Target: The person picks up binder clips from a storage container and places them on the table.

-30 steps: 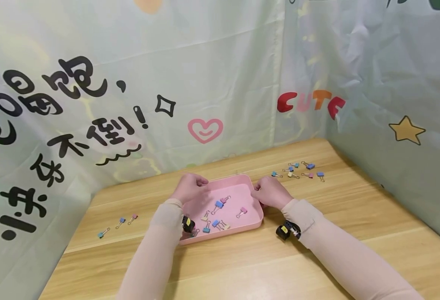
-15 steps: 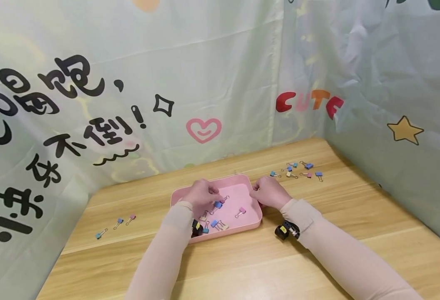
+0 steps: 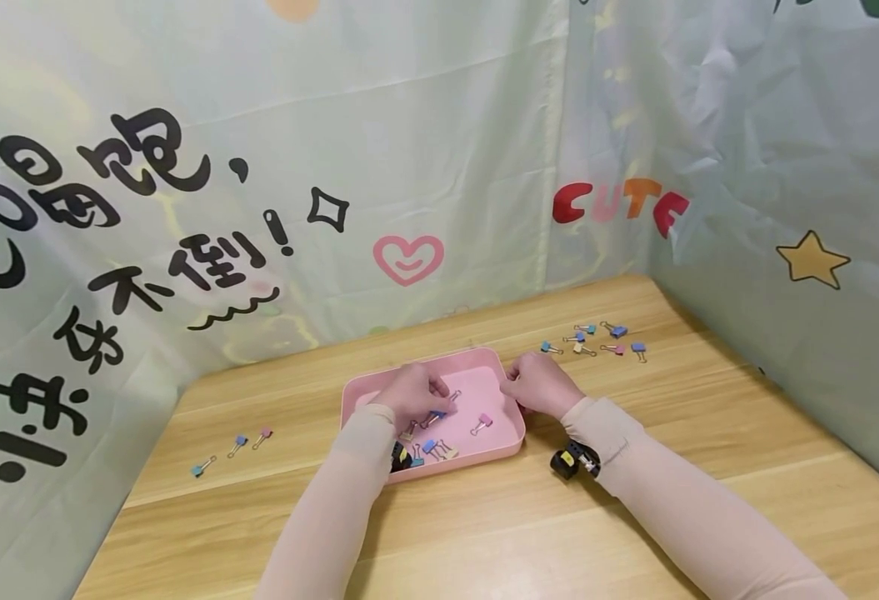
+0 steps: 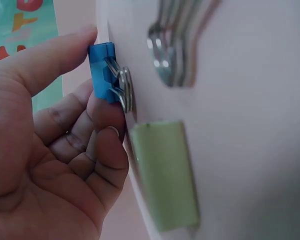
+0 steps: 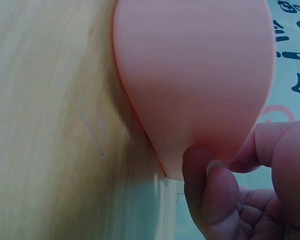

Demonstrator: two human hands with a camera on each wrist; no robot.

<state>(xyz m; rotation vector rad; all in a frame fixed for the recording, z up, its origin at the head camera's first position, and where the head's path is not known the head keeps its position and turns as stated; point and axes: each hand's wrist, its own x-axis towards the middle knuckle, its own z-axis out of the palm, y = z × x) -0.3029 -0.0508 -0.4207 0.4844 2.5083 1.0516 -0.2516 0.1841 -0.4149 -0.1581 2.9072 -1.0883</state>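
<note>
My left hand (image 3: 412,393) is inside the pink tray (image 3: 476,461), its thumb and fingers pinching a blue binder clip (image 4: 101,70) by the body. The clip's wire handles point toward the tray floor in the left wrist view. A pale yellow-green binder clip (image 4: 165,175) lies close beside those fingers. At the tray's right end, my right hand (image 3: 544,385) holds the rim, with thumb and finger on either side of the pink wall (image 5: 200,75). A pink binder clip (image 3: 481,424) and several others lie on the tray floor, some partly hidden by the left hand.
On the wooden table (image 3: 469,533), several binder clips (image 3: 585,349) are spread behind and right of the tray. Teal (image 3: 197,471), blue (image 3: 240,440) and pink clips (image 3: 265,433) lie to the left. Printed cloth (image 3: 439,167) hangs along the back and right.
My left hand has moved right from the tray's left end to the blue clip near its middle and now pinches it. The right hand stays on the rim.
</note>
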